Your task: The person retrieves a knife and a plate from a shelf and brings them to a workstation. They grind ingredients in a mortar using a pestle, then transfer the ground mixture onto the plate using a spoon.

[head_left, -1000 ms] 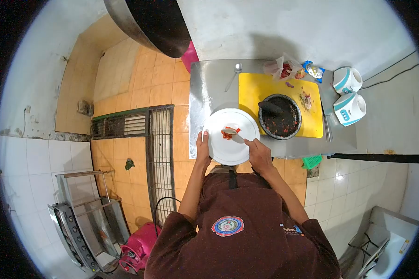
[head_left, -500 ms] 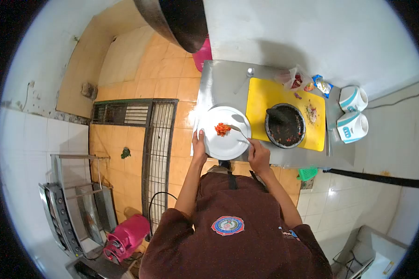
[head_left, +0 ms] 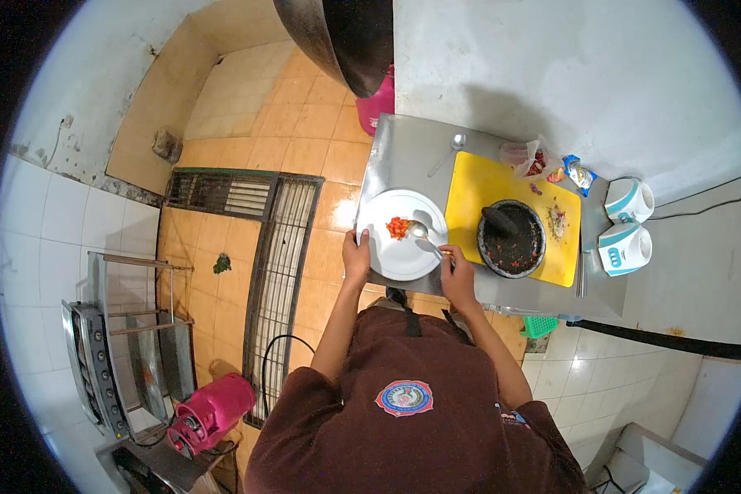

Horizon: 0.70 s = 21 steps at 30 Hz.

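Red chopped food (head_left: 397, 228) is borne on the white plate (head_left: 402, 262), centre of the frame. Its right side is flanked by the spoon (head_left: 418, 230); contact cannot be told. The spoon's long axis is slanted down-right into the right hand (head_left: 458, 280), by which its handle is grasped. The plate's lower-left rim is gripped by the nearer left hand (head_left: 356, 259).

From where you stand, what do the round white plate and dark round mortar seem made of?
Round white plate: smooth, slightly glossy; ceramic or melamine, judging by its soft sheen.
Dark round mortar: probably matte stone, given its rough grey rim.
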Each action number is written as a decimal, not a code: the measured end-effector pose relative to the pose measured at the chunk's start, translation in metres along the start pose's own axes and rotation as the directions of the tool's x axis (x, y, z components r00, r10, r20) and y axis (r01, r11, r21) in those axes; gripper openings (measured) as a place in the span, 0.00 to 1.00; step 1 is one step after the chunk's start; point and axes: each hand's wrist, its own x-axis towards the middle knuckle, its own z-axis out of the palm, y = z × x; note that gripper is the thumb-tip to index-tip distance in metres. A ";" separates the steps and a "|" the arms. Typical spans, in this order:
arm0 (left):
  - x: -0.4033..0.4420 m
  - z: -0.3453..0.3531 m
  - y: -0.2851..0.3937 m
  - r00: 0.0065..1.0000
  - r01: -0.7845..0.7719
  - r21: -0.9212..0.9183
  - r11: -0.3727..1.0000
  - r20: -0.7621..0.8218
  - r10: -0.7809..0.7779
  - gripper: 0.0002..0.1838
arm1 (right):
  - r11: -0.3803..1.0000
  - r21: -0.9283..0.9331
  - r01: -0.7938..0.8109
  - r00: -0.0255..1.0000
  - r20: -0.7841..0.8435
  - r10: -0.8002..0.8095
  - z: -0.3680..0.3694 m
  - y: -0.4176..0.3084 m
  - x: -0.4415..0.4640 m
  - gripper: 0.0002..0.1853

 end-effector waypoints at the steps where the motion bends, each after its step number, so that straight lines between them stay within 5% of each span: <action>1: 0.002 -0.004 0.000 1.000 -0.025 0.109 0.994 -0.007 0.026 0.20 | 0.998 0.057 -0.041 0.999 0.007 0.041 0.005 0.002 0.003 0.09; 6: -0.006 -0.022 0.048 0.996 -0.021 0.526 0.850 0.080 -0.025 0.21 | 0.998 0.056 0.035 0.999 0.037 -0.037 0.027 0.006 0.027 0.09; 11: -0.006 -0.030 0.041 0.993 -0.096 0.550 0.830 0.106 0.045 0.20 | 0.969 -0.248 -0.004 0.957 0.279 0.075 0.022 -0.021 0.046 0.08; 17: -0.016 -0.039 0.046 0.990 -0.137 0.529 0.838 0.102 0.097 0.19 | 0.807 -0.532 0.257 0.958 0.248 -0.142 0.011 -0.028 0.040 0.09; 21: -0.021 -0.045 0.051 0.991 -0.128 0.540 0.832 0.107 0.083 0.20 | 0.849 -0.446 0.283 0.945 0.280 -0.167 -0.001 -0.031 0.048 0.10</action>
